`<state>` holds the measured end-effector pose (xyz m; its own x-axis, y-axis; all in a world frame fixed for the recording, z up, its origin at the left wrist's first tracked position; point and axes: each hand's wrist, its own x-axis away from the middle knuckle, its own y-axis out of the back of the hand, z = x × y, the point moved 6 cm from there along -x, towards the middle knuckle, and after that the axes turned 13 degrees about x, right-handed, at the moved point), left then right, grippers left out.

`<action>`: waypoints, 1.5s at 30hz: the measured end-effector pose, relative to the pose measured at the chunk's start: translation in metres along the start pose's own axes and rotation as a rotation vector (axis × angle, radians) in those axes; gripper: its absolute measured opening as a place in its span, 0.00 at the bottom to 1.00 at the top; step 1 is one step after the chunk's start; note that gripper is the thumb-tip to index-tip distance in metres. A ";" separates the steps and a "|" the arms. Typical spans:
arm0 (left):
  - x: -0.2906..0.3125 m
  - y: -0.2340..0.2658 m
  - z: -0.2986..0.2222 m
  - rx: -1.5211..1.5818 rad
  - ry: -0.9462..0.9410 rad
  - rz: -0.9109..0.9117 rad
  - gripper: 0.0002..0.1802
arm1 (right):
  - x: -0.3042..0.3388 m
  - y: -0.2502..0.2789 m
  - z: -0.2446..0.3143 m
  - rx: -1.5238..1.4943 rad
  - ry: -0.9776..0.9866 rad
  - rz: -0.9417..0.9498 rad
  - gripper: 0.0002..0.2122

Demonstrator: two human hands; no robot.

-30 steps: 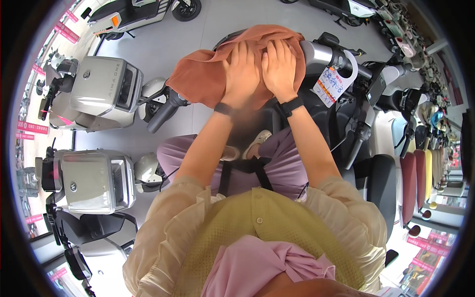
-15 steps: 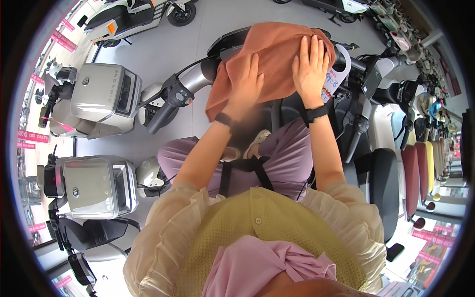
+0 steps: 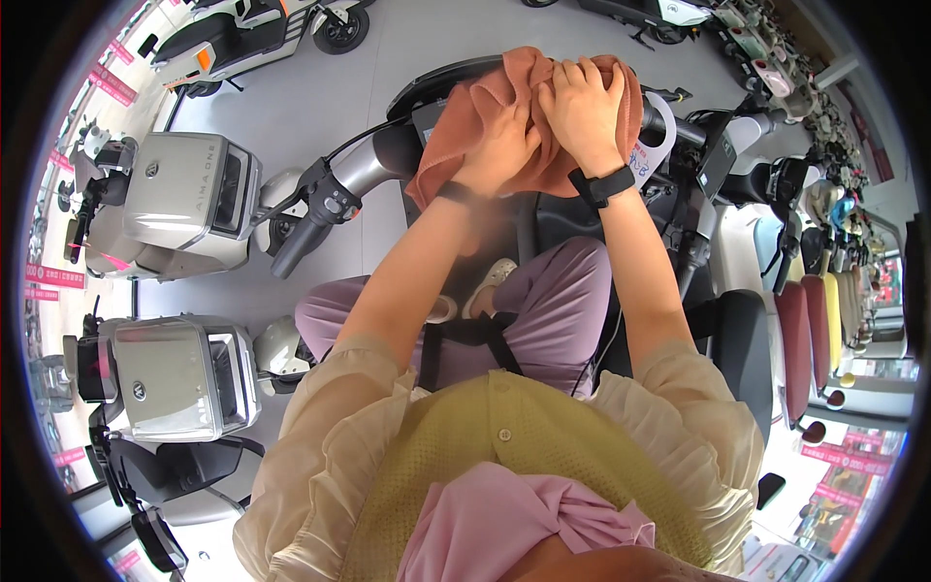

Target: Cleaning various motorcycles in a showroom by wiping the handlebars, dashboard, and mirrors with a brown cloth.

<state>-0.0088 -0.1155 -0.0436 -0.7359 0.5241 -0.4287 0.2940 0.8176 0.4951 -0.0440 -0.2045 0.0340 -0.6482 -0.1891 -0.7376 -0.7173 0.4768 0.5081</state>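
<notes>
Cloth and hands at a scooter handlebar, viewed from above. The rust-coloured cloth [image 3: 454, 131] lies rumpled over the middle of the handlebar [image 3: 361, 169]. Left hand [image 3: 498, 151]: back upward on the cloth, left of the other hand along the handlebar; its fingers are partly lost in folds, and whether they grip cannot be told. Right hand [image 3: 586, 112]: open on the cloth, fingers slightly bent. A white tag [image 3: 665, 129] shows at the handlebar's right part; a pale grey box [image 3: 175, 189] stands to its left.
</notes>
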 end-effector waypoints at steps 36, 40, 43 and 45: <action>-0.028 -0.019 -0.047 0.300 -0.197 0.040 0.33 | -0.001 -0.030 -0.075 -0.161 -0.071 0.261 0.17; -0.030 -0.022 -0.050 0.311 -0.220 0.037 0.35 | -0.014 -0.048 -0.075 -0.250 -0.174 0.296 0.13; -0.023 -0.018 -0.061 0.296 -0.227 0.032 0.35 | -0.008 -0.044 -0.072 -0.268 -0.200 0.250 0.12; -0.020 -0.016 -0.063 0.257 -0.244 0.017 0.35 | -0.005 -0.034 -0.069 -0.267 -0.218 0.190 0.12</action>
<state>-0.0373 -0.1541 0.0051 -0.5713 0.5544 -0.6052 0.4720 0.8252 0.3104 -0.0341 -0.2794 0.0508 -0.7269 0.0815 -0.6819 -0.6496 0.2406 0.7212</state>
